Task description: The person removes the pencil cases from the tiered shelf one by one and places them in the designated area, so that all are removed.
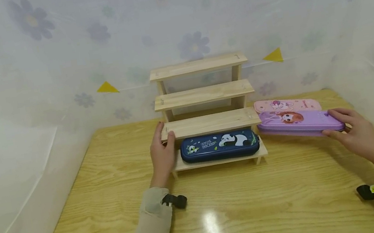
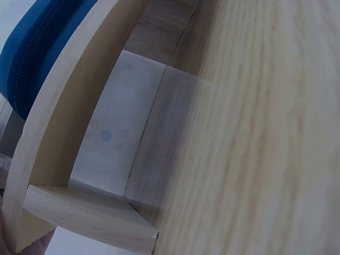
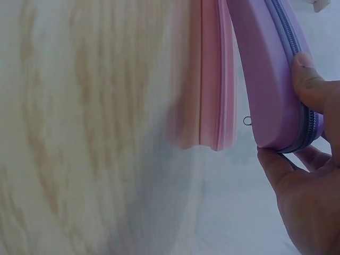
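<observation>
A stepped wooden display shelf [image 1: 210, 123] stands at the middle of the table. My left hand [image 1: 163, 159] grips the left end of its second-lowest board, thumb at the front edge. On the lowest board lies a navy pencil case [image 1: 208, 152] with a panda picture; its zipper side shows in the left wrist view. My right hand [image 1: 358, 137] pinches the right end of a purple pencil case [image 1: 312, 123] with a girl picture, lifted off the table. In the right wrist view, thumb and fingers [image 3: 273, 167] clasp the purple case's zippered end.
Behind the purple case, a pink pencil case [image 1: 300, 105] lies on the wood-grain table [image 1: 224, 205], right of the shelf. The upper two boards [image 1: 202, 95] bear nothing. Translucent flower-print sheeting [image 1: 115, 42] encloses the back and sides.
</observation>
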{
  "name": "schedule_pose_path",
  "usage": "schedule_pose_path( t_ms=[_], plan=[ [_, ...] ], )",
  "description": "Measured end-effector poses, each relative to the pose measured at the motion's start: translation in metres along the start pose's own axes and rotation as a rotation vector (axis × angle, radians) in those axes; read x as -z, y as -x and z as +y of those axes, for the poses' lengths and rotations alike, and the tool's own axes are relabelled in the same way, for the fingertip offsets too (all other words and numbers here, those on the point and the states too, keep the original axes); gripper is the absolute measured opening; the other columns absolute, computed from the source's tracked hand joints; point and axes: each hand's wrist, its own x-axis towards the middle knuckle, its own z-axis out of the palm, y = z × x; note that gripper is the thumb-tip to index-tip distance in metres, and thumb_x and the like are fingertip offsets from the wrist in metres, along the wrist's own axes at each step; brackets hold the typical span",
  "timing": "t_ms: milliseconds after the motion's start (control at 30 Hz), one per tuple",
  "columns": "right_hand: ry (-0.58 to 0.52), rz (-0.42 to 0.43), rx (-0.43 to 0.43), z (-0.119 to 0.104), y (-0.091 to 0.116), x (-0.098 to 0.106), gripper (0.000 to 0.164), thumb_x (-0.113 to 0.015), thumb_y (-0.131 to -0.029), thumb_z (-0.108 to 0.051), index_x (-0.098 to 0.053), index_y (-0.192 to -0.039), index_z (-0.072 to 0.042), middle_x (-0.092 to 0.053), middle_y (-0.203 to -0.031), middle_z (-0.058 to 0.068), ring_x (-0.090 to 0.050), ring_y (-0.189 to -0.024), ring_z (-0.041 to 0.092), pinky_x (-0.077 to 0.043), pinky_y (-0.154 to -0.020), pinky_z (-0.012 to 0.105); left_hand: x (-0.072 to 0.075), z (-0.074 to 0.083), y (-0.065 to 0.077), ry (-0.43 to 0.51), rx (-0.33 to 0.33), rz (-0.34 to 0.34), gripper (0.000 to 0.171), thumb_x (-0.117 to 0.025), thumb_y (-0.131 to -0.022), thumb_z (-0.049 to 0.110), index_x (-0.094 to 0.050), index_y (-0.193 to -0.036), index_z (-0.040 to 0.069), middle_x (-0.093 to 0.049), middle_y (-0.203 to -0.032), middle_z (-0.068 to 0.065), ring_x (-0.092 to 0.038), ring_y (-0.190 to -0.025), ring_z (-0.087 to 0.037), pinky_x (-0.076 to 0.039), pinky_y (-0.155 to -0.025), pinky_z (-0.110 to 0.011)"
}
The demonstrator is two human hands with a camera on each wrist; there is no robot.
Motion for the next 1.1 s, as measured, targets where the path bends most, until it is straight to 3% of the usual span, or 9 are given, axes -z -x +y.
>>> schedule_pose_path(
  t_ms=[367, 400, 500, 600, 733, 833, 1100],
  plan=[
    [0.052, -0.061, 0.046, 0.012, -0.016, -0.006, 0.068, -0.074, -0.09, -0.016, -0.041, -0.145, 0.007, -0.034, -0.144, 0.035, -0.035, -0.126, 0.059, -0.016, -0.085, -0.005, -0.001, 0.003, 0.0, 0.009, -0.008, 0.005, 0.058, -0.049, -0.103, 0.041, -0.04, -0.152, 0.012, -0.036, -0.156, -0.008, -0.03, -0.143, -0.018, -0.024, -0.117, -0.037],
    [0.063, -0.069, 0.04, 0.012, -0.017, -0.005, 0.069, -0.074, -0.091, -0.018, -0.04, -0.146, 0.006, -0.033, -0.145, 0.034, -0.035, -0.126, 0.059, -0.022, -0.094, -0.001, -0.001, 0.004, 0.0, 0.009, -0.006, 0.004, 0.058, -0.049, -0.103, 0.042, -0.04, -0.152, 0.012, -0.036, -0.157, -0.008, -0.029, -0.143, -0.018, -0.024, -0.117, -0.037],
    [0.089, -0.105, 0.023, 0.014, -0.022, -0.005, 0.071, -0.072, -0.092, -0.021, -0.037, -0.148, 0.005, -0.03, -0.148, 0.034, -0.034, -0.126, 0.06, -0.039, -0.108, 0.035, -0.001, 0.005, -0.001, 0.01, 0.0, 0.005, 0.057, -0.049, -0.103, 0.041, -0.04, -0.152, 0.013, -0.036, -0.157, -0.008, -0.029, -0.143, -0.017, -0.024, -0.117, -0.036],
    [0.118, -0.17, 0.003, 0.016, -0.024, -0.006, 0.07, -0.066, -0.096, -0.022, -0.032, -0.149, 0.007, -0.026, -0.149, 0.037, -0.029, -0.126, 0.064, -0.032, -0.093, 0.073, 0.0, 0.004, -0.001, 0.004, 0.003, 0.007, 0.057, -0.049, -0.103, 0.041, -0.04, -0.152, 0.013, -0.036, -0.157, -0.007, -0.029, -0.143, -0.018, -0.024, -0.117, -0.036],
    [0.129, -0.225, -0.041, 0.017, -0.023, -0.008, 0.068, -0.059, -0.1, -0.024, -0.026, -0.15, 0.009, -0.02, -0.148, 0.041, -0.021, -0.128, 0.067, -0.023, -0.098, 0.077, 0.0, 0.003, -0.003, -0.001, -0.003, 0.006, 0.058, -0.049, -0.103, 0.041, -0.039, -0.152, 0.012, -0.036, -0.157, -0.007, -0.03, -0.143, -0.019, -0.025, -0.117, -0.038],
    [0.117, -0.222, -0.065, 0.013, -0.023, -0.008, 0.068, -0.058, -0.101, -0.025, -0.026, -0.15, 0.009, -0.019, -0.149, 0.042, -0.019, -0.129, 0.066, -0.019, -0.1, 0.077, 0.0, 0.003, -0.003, 0.006, -0.005, 0.008, 0.057, -0.05, -0.103, 0.04, -0.04, -0.151, 0.011, -0.036, -0.156, -0.008, -0.03, -0.143, -0.019, -0.027, -0.116, -0.039],
    [0.008, -0.16, -0.06, -0.006, -0.015, -0.009, 0.06, -0.057, -0.101, -0.022, -0.035, -0.148, 0.007, -0.028, -0.149, 0.038, -0.028, -0.128, 0.064, -0.03, -0.096, 0.074, -0.001, 0.002, -0.001, 0.008, 0.002, 0.009, 0.056, -0.05, -0.103, 0.038, -0.041, -0.151, 0.01, -0.036, -0.156, -0.007, -0.031, -0.143, -0.017, -0.028, -0.116, -0.037]
  ],
)
